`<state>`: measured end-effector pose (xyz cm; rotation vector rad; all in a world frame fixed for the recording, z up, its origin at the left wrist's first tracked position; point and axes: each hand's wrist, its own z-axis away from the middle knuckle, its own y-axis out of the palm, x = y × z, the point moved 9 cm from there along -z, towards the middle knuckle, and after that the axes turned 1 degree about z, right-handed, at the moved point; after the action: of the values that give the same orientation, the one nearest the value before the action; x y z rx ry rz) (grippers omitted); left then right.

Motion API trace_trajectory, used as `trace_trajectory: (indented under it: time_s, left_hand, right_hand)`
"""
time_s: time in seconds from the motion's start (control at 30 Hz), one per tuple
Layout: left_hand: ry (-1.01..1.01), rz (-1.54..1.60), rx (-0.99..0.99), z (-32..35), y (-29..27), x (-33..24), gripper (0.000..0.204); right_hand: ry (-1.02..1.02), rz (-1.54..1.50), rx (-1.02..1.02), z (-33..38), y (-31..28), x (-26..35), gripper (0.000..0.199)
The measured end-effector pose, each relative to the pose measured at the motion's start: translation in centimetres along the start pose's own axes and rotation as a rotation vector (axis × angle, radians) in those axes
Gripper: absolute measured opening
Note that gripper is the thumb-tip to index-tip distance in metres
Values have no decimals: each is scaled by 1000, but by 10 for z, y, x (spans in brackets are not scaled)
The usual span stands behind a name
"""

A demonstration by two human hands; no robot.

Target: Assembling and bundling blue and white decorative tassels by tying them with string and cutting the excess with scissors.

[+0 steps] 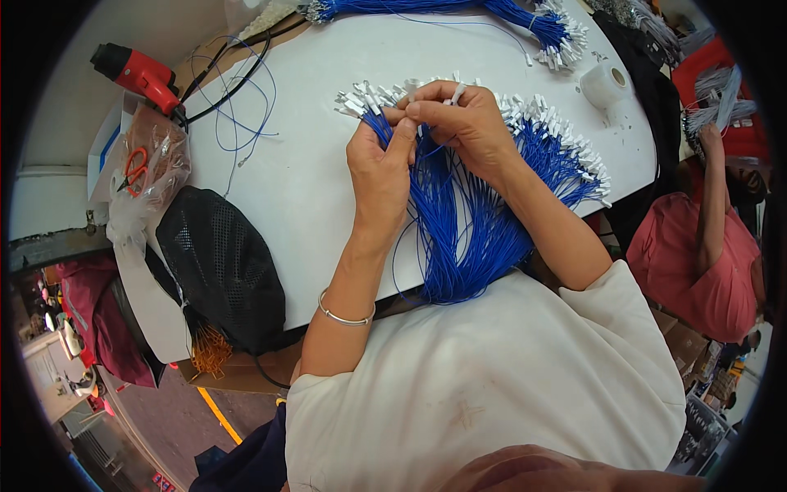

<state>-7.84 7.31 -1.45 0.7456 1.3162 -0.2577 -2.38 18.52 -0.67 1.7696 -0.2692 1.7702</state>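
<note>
1. The blue wire bundle (467, 246) hangs over the near edge of the white tabletop (311, 189) toward the person's lap and fans out across the surface, its white connector ends (566, 139) spread in an arc.
2. The left hand (381, 168), a silver bangle (344, 316) on its wrist, has its grip closed on blue wires near the top of the bundle.
3. The right hand (467, 123) touches the left at the fingertips, its grip pinched together on a white connector (457, 92).
4. To the left lie a black mesh bag (221, 262) and a clear plastic bag holding orange-handled scissors (135, 168).
5. Farther back are a red heat gun (139, 74) with loose thin wires (242, 115) beside it, a white tape roll (607, 84), and a second blue wire bundle (459, 10) at the far edge.
6. On the right, another person in a pink shirt (697, 254) raises an arm.
</note>
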Motion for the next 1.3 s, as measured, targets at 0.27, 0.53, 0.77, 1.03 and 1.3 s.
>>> trace_trajectory:
  time_s: [0.27, 0.53, 0.77, 1.03, 1.3]
  left_hand:
    - [87, -89, 73, -2, 5, 1, 6]
    - [29, -178, 41, -1, 7, 1, 11]
    - [95, -442, 35, 0, 6, -11, 11]
    - [-32, -10, -49, -5, -3, -8, 10]
    - [-118, 136, 32, -4, -4, 8, 10]
  right_hand:
    - [19, -95, -106, 0, -8, -7, 10]
    - [32, -206, -5, -9, -2, 2, 13]
    - [-43, 122, -12, -4, 1, 9, 14]
    - [25, 18, -61, -4, -6, 2, 14]
    - [58, -7, -50, -5, -3, -6, 11]
